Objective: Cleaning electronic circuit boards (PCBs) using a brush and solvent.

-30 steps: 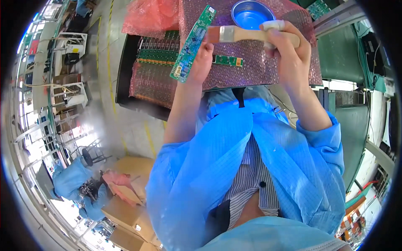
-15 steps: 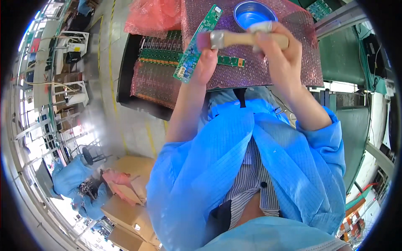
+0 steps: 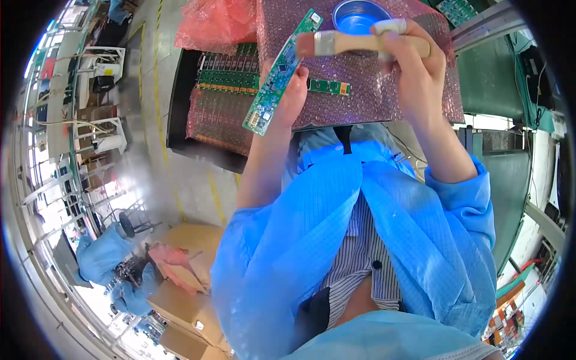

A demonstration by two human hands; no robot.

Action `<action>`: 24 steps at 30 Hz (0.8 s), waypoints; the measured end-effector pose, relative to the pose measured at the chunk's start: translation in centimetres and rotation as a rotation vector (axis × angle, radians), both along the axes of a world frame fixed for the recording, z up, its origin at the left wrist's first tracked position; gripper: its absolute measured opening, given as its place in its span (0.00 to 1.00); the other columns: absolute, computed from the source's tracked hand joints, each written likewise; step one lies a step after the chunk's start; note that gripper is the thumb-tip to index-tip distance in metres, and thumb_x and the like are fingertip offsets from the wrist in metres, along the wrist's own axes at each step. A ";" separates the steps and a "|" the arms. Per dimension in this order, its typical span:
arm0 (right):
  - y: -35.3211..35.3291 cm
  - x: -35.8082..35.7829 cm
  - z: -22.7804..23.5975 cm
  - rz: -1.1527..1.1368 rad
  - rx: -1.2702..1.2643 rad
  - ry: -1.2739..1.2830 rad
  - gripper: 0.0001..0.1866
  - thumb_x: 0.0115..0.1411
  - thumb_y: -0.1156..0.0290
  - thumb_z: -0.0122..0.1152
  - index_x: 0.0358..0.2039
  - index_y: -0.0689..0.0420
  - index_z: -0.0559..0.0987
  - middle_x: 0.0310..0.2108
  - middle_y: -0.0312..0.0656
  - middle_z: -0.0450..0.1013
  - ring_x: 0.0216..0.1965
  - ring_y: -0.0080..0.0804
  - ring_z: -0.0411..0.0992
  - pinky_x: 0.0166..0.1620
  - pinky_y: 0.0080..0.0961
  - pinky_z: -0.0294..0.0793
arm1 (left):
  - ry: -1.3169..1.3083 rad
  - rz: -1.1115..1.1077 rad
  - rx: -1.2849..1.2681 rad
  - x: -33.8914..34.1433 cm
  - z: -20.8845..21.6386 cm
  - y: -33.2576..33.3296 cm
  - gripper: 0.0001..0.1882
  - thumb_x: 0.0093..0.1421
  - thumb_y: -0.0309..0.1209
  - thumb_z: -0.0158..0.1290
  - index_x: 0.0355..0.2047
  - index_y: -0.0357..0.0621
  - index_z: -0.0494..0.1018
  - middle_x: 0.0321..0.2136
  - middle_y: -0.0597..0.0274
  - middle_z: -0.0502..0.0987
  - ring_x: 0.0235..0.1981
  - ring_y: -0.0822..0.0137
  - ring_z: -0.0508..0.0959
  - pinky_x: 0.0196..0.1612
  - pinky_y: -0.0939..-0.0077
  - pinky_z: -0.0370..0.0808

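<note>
Holds with the left hand point(image 3: 291, 101) a long green circuit board point(image 3: 277, 81), tilted, with the upper end toward the right and the lower end toward the left. Has the thumb point(image 3: 302, 73) of this hand at the right edge of the board, and the other fingers mostly hidden behind it; so, grasps it from behind. Stretches the left forearm point(image 3: 264, 165) almost straight forward, with the wrist just below the board.

Holds with the right hand point(image 3: 418, 69) a flat brush point(image 3: 345, 44) by its wooden handle, closing thumb and fingers firmly around it, with a white cover point(image 3: 390, 26) on one fingertip. Bends the right arm outward at the elbow, near a folded blue sleeve point(image 3: 465, 186), and leans the right forearm point(image 3: 447, 153) inward. Points the bristles point(image 3: 305, 45) to the left, at the right edge of the board's upper half; cannot tell about real contact.

Has both hands raised above pink bubble wrap point(image 3: 384, 105), with a blue bowl point(image 3: 357, 23) just beyond the brush, and more boards point(image 3: 231, 80) in rows, mostly to the left.
</note>
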State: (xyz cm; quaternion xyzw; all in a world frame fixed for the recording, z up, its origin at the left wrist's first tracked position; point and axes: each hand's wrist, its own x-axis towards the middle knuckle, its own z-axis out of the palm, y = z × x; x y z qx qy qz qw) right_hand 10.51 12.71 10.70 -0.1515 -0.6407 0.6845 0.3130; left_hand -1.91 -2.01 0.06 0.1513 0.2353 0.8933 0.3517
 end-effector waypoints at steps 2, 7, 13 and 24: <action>-1.7 0.2 0.6 0.017 -0.006 0.038 0.10 0.52 0.70 0.50 0.30 0.63 0.75 0.18 0.33 0.66 0.19 0.14 0.60 0.22 0.11 0.58 | -0.067 -0.018 0.038 -0.1 -0.3 -0.2 0.04 0.54 0.30 0.46 0.23 0.49 0.65 0.35 0.65 0.71 0.41 0.69 0.65 0.46 0.69 0.56; 0.5 -0.8 -0.6 -0.071 0.100 -0.032 0.09 0.52 0.72 0.48 0.31 0.62 0.74 0.18 0.33 0.66 0.19 0.14 0.61 0.22 0.12 0.58 | 0.740 0.401 -0.594 -0.3 -0.3 -0.1 0.06 0.46 0.29 0.51 0.25 0.44 0.66 0.25 0.57 0.67 0.30 0.60 0.68 0.32 0.66 0.65; 0.1 -1.3 -1.8 -0.084 0.078 -0.003 0.09 0.52 0.73 0.48 0.31 0.63 0.74 0.19 0.34 0.67 0.20 0.16 0.61 0.23 0.12 0.58 | 0.392 0.282 -0.367 0.5 0.4 0.3 0.11 0.47 0.25 0.53 0.30 0.41 0.64 0.29 0.58 0.71 0.28 0.62 0.72 0.27 0.73 0.70; 1.1 -1.4 -2.1 -0.087 -0.002 0.020 0.09 0.53 0.73 0.49 0.31 0.64 0.74 0.20 0.35 0.68 0.20 0.15 0.62 0.22 0.12 0.59 | 0.120 0.080 -0.071 0.6 1.1 -0.5 0.10 0.56 0.35 0.43 0.34 0.43 0.68 0.35 0.61 0.72 0.39 0.69 0.69 0.43 0.73 0.61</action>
